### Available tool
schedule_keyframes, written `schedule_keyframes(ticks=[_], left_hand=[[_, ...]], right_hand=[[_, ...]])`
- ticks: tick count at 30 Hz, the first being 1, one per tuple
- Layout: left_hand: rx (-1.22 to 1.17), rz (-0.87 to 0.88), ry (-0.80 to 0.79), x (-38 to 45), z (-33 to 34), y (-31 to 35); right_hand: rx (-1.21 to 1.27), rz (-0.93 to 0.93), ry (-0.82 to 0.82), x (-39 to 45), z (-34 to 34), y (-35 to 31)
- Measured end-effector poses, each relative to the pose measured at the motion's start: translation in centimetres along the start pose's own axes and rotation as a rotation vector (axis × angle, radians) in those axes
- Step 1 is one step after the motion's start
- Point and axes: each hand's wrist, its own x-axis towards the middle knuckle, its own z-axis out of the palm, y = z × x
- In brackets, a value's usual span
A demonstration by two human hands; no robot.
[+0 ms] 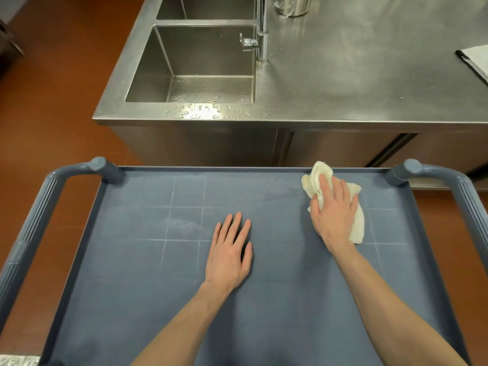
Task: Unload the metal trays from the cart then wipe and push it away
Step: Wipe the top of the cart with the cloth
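The blue-grey cart point(137, 281) fills the lower part of the head view, its top shelf bare except for my hands and a cloth. My right hand point(332, 210) presses a white cloth point(356, 225) flat on the shelf near the far right corner. My left hand point(229, 249) lies flat, fingers spread, on the middle of the shelf and holds nothing. No metal trays are on the cart's top shelf.
A steel counter point(343, 83) with a wet double sink point(195, 64) and a tap point(260, 33) stands just beyond the cart. A steel pot point(293, 5) and a tray's corner point(475, 62) sit on the counter. Cart handles point(34, 220) flank both sides. Red-brown floor lies to the left.
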Motion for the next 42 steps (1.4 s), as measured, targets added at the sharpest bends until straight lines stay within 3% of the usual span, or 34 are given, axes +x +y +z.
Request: schedule_keyframes(ticks=[8, 14, 24, 34, 42], left_hand=[[-0.006, -0.012, -0.002, 0.1, 0.1, -0.2], [-0.012, -0.024, -0.027, 0.1, -0.1, -0.4], [-0.01, -0.035, -0.02, 0.2, -0.4, -0.6], [-0.026, -0.032, 0.0, 0.2, -0.1, -0.6], [-0.013, -0.011, 0.012, 0.1, 0.1, -0.6]], right_hand=[[-0.005, -0.319, -0.176, -1.5, 1.7, -8.7], [0.006, -0.495, -0.229, -2.5, 2.1, -9.8], [-0.007, -0.276, -0.097, -1.1, -0.1, -1.9], [-0.002, 0.115, 0.049, 0.6, -3.6, 9.7], [-0.004, 0.129, 0.063, 1.4, -4.1, 10.9]])
